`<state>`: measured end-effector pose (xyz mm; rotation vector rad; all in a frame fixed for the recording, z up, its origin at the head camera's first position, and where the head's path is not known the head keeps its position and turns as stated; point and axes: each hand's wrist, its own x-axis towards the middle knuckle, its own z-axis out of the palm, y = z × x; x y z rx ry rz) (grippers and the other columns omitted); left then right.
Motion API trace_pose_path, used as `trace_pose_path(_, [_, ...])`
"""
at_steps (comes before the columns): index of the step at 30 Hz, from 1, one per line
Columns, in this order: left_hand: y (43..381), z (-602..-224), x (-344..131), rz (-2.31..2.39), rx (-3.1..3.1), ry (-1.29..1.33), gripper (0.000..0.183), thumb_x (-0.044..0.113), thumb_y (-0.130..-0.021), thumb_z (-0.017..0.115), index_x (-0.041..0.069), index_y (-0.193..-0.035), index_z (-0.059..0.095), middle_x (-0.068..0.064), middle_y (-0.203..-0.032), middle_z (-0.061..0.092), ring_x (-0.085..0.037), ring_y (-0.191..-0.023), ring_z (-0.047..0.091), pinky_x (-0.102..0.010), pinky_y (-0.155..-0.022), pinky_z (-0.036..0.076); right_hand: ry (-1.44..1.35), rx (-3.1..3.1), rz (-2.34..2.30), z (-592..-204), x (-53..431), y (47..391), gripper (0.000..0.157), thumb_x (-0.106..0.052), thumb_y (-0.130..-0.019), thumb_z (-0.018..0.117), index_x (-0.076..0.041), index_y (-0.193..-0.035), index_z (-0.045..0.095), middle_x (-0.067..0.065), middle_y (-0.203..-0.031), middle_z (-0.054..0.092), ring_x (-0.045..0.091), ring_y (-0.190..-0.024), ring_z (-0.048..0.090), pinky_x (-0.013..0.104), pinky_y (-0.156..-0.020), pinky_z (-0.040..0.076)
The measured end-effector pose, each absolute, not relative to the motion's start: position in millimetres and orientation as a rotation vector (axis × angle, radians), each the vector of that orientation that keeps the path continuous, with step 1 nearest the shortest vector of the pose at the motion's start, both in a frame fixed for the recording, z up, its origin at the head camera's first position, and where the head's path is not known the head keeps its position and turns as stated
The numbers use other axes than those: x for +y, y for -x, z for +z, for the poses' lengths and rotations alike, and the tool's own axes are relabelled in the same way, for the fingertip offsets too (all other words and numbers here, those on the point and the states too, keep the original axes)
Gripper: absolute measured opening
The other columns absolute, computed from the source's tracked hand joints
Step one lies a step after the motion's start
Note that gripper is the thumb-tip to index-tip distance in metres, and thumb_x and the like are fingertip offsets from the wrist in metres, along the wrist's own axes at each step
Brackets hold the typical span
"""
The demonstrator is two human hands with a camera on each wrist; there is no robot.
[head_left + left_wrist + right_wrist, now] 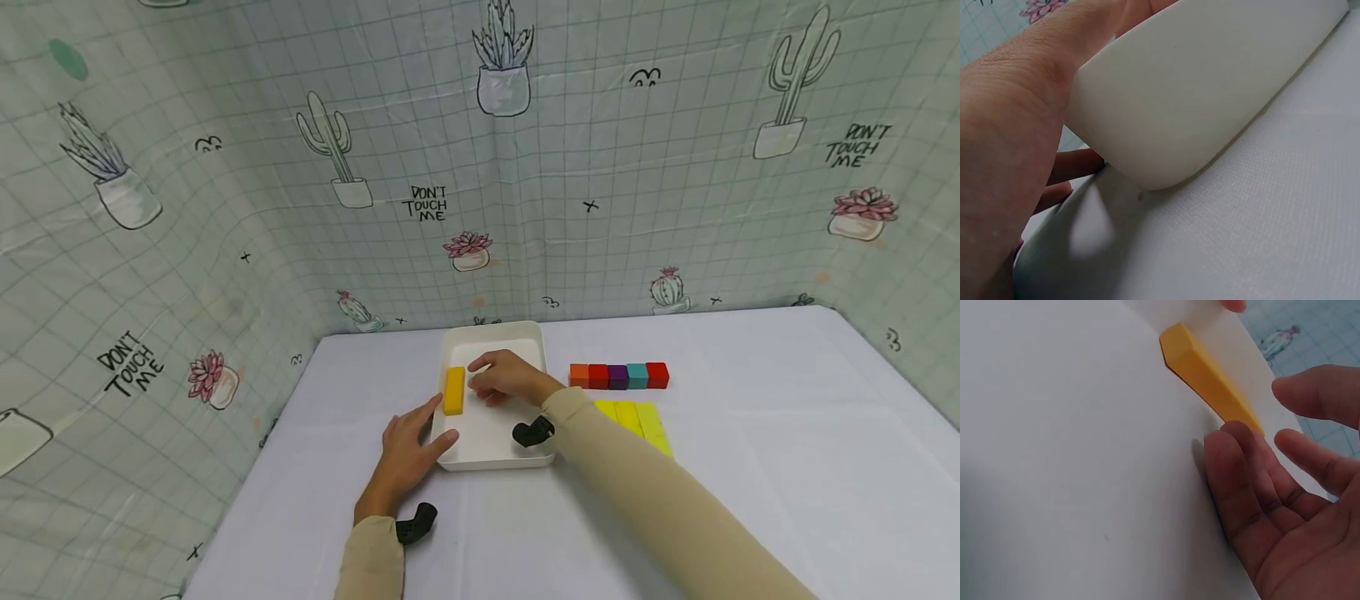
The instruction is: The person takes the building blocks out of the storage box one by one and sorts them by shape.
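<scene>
A white tray (487, 454) lies on the table, and one yellow-orange oblong block (454, 390) rests inside it along the left wall. Over the tray floor, my right hand (510, 377) is just right of the block. In the right wrist view, its fingers (1229, 469) are loosely bent and hold nothing, with the thumb apart from them. My left hand (408, 442) straddles the tray's left rim, thumb over the inside and the other fingers outside. The left wrist view shows it against the tray wall (1166, 106); its fingertips are partly hidden there.
Right of the tray stands a row of small cubes (618, 377) in orange, red, purple and teal. Bright yellow strips (633, 417) lie nearer, partly covered by my right forearm. Printed cloth (525, 183) walls in the back and sides of the white table (750, 433).
</scene>
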<state>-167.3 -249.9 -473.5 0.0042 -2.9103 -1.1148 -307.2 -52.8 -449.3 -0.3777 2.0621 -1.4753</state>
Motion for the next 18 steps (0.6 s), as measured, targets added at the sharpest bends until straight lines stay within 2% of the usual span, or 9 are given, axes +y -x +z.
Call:
trace_pose_path(11, [166.6,-473.0,-249.1,-1.112,-2.903,0.003,0.073,0.052,-0.093,0.065,0.022,-0.155,0.042,-0.011,-0.153,0.046,-0.037,-0.143,0.034,-0.058,-0.119,-0.001,0.433,2.153,-1.4,-450.2,-64.5,307.0,0.05,-0.017,-0.089,0.072,-0.007,-0.136,0.058,0.011,-0.081,0.066,0.017,-0.058,0.06,0.028,-0.061,0.058])
trace_pose_path(18, [166.3,-474.9,-249.6,-1.097,-2.892,0.008,0.072,0.053,-0.092,0.065,0.022,-0.154,0.043,-0.011,-0.152,0.047,-0.037,-0.142,0.036,-0.059,-0.119,0.001,0.45,2.292,-1.298,-449.9,-74.0,304.1,0.061,-0.019,-0.086,0.077,-0.007,-0.142,0.055,0.008,-0.07,0.063,0.016,-0.054,0.055,0.026,-0.054,0.053])
